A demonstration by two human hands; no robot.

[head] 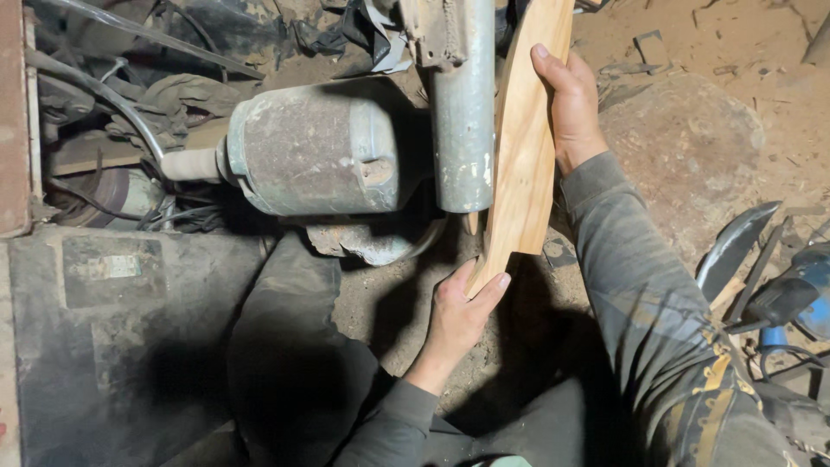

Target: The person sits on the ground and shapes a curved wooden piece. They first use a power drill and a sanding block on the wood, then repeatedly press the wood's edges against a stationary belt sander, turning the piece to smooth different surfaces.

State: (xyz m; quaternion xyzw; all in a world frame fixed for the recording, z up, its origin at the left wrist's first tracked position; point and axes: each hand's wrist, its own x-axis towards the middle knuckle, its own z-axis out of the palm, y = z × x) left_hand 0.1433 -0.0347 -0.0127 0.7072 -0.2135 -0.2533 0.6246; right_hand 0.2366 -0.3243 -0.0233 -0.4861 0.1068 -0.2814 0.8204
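Both hands have a closed grip on one long wooden board (523, 138). The left hand (456, 313) pinches the board's lower end between thumb and fingers, near the centre of the view at about 6 o'clock from the board's middle. The right hand (571, 104) wraps the far edge of the board's upper part at about 1 o'clock, with the fingers hidden behind the wood and the thumb lying along its face.

The board stands on edge, its long axis running from roughly 6 o'clock up to 12 o'clock with a slight lean to the right at the top. Its upper end leaves the view at the top edge. Its lower end is cut to a narrower, slanted tip.

Just left of the board, at 9 o'clock, stands a worn grey metal cylinder (462, 112), upright in the view and touching or almost touching the wood. Further left lies a dusty electric motor (316, 156). A dirt floor (692, 138) spreads at 3 o'clock. Grey sleeves (631, 285) cover both forearms.
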